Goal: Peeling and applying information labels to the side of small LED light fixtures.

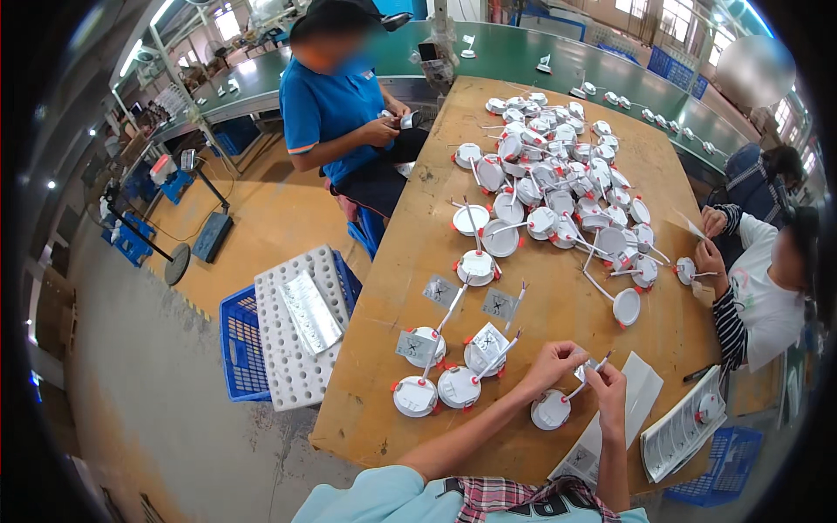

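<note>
While both hands (582, 370) pinch a small label (586, 370), finished white lamps (436, 390) crowd their left.

grey square labels (500, 304) on table (558, 322)

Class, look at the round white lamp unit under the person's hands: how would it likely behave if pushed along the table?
The round white lamp unit lies flat, so it would probably slide, not roll. Its thin lead looks floppy and may trail. Its red side clips might snag neighbours.
</note>
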Available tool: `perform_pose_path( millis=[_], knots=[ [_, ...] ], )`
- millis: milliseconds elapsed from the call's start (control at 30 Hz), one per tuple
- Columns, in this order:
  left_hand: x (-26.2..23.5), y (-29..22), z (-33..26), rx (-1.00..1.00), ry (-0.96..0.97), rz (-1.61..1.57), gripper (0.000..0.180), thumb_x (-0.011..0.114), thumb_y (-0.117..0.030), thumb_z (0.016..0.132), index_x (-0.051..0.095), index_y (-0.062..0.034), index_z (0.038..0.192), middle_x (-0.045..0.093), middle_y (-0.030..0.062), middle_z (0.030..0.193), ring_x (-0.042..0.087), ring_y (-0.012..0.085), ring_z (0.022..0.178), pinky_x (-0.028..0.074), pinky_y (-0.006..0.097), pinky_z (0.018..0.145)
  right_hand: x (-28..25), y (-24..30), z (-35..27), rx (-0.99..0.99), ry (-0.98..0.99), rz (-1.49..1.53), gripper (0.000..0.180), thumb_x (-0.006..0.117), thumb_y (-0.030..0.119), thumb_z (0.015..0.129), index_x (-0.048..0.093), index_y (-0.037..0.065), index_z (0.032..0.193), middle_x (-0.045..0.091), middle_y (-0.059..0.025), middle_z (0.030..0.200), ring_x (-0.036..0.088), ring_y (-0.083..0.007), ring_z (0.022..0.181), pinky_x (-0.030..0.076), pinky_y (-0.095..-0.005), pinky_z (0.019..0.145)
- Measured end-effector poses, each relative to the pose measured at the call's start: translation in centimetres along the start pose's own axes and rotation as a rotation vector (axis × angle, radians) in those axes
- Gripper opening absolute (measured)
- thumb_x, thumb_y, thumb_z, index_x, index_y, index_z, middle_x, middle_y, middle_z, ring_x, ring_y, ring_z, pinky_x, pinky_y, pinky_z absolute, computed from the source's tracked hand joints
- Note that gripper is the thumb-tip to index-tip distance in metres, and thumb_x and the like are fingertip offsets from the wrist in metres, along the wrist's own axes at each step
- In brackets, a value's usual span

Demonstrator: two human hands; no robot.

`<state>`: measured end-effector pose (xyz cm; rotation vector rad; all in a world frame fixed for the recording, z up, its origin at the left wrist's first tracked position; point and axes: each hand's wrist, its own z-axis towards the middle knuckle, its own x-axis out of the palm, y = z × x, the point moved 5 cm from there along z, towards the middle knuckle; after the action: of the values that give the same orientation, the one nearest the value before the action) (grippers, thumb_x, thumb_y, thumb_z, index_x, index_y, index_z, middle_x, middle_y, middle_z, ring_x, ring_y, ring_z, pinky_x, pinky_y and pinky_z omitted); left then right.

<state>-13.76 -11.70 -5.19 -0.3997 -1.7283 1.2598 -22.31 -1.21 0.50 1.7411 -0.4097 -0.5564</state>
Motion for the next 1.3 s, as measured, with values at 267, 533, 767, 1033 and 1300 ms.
perform_pose_path(
  millis=[267,533,767,1033,1300],
  knots=[
    [0.5,-1.2,-0.1,-0.025,-0.033,0.030,0.015,0.064,-0.017,0.087,0.066,-0.0020,0.088,0.062,-0.0025,0.080,0.053,0.0038,0.075,0.043,0.021,0.069,-0.1,0.7,0.8,0.020,0.023,0.107,0.015,0.064,0.007,0.082,0.064,-0.003,0.093,0.063,-0.0012,0.085,0.056,-0.0062,0.076,0.044,-0.0203,0.069],
    [0.1,-0.6,0.0,-0.050,-0.026,-0.008,0.016,0.064,-0.018,0.087,0.066,-0.0022,0.087,0.062,-0.0024,0.079,0.053,0.0038,0.074,0.043,0.021,0.067,0.0,-0.6,1.1,0.116,0.058,0.261,0.015,0.065,0.007,0.080,0.063,-0.001,0.093,0.063,-0.0018,0.084,0.058,-0.0076,0.075,0.045,-0.0212,0.070],
    [0.2,-0.5,0.1,-0.023,-0.007,-0.020,0.016,0.064,-0.017,0.087,0.066,-0.0015,0.088,0.063,-0.0011,0.079,0.054,0.0046,0.074,0.044,0.021,0.067,-0.1,-0.9,1.2,0.095,0.055,0.288,0.014,0.064,0.005,0.079,0.060,0.001,0.092,0.063,-0.0027,0.083,0.058,-0.0080,0.076,0.045,-0.0212,0.071],
    [0.3,-0.8,-0.3,-0.008,-0.039,-0.016,0.016,0.064,-0.016,0.087,0.067,-0.0006,0.086,0.063,-0.0004,0.078,0.055,0.0050,0.072,0.045,0.022,0.067,0.4,-1.7,0.5,0.060,0.014,0.346,0.011,0.062,0.005,0.082,0.058,0.003,0.091,0.061,-0.0017,0.084,0.056,-0.0067,0.075,0.045,-0.0214,0.072],
    [0.2,-0.3,-0.3,-0.043,-0.043,0.035,0.015,0.065,-0.015,0.086,0.067,-0.0006,0.086,0.063,-0.0005,0.077,0.055,0.0050,0.072,0.044,0.022,0.066,0.3,-2.3,0.7,0.088,0.069,0.422,0.013,0.062,0.003,0.081,0.058,0.002,0.093,0.061,-0.0030,0.088,0.058,-0.0079,0.078,0.046,-0.0217,0.073]
  ],
)
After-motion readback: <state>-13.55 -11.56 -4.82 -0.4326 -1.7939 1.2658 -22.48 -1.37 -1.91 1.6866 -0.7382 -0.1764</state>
